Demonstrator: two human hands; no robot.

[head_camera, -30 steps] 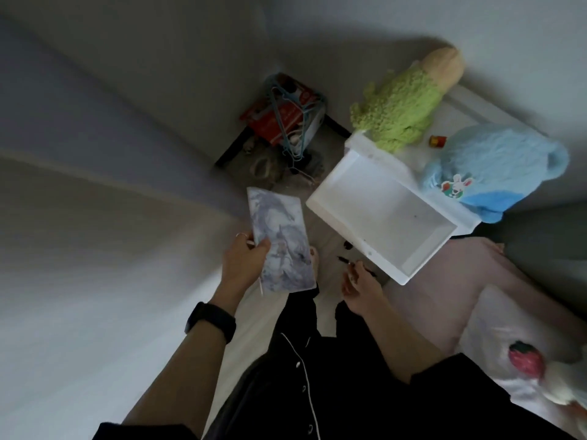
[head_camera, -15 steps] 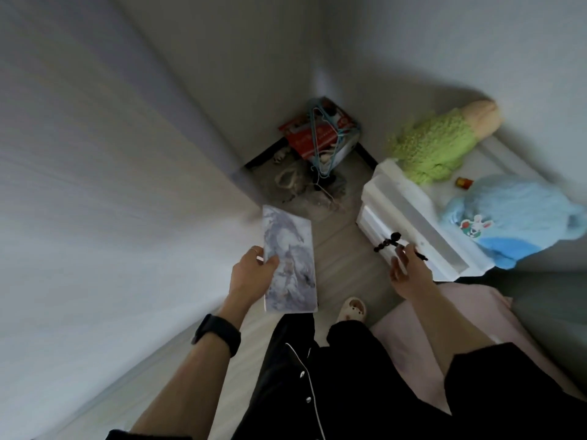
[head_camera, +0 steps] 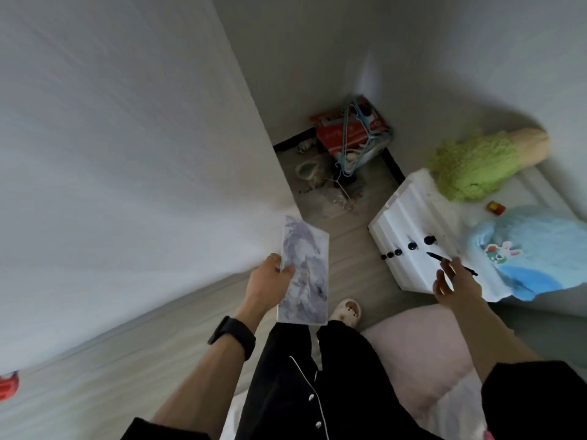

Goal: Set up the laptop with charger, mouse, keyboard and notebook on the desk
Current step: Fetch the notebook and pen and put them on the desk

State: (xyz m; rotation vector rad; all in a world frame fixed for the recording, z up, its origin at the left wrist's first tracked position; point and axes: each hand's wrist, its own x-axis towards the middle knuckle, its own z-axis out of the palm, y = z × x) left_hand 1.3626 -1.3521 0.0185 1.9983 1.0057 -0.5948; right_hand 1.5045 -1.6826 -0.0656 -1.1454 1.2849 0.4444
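1. Far left, lower edge: a small red object (head_camera: pixel 8 385), cut off by the frame; what it is cannot be told. Pale wall fills the left half, blurred.
2. Left forearm comes up from the bottom, black wristband (head_camera: pixel 232 336) on the wrist.
3. Left hand (head_camera: pixel 270 281): grip closed on the notebook (head_camera: pixel 305 274), thumb across the cover, fingers behind it. Notebook is held upright in the air above the floor, cover pale grey-lilac with a printed figure. It is not on any table.
4. Below the notebook: a cream slipper (head_camera: pixel 346 311) on the wood-look floor, black trousers with white piping beneath.
5. Far corner, centre: red box (head_camera: pixel 346 134) with a teal wire hanger (head_camera: pixel 352 144) across it, small clutter on the floor beside.
6. Right of centre: white nightstand (head_camera: pixel 403 223), drawers shut, dark round knobs (head_camera: pixel 412 246) along its front.
7. Right hand (head_camera: pixel 454 281): grip narrow, a thin black pen (head_camera: pixel 436 256) pinched between thumb and fingers, other fingers spread loose. Hand hovers over the nightstand's near corner.
8. On the nightstand top: green plush (head_camera: pixel 470 166) leaning on the wall, small red-yellow item (head_camera: pixel 495 207), blue plush (head_camera: pixel 533 252) with a rabbit patch.
9. Bottom right: pink bedding (head_camera: pixel 413 354).
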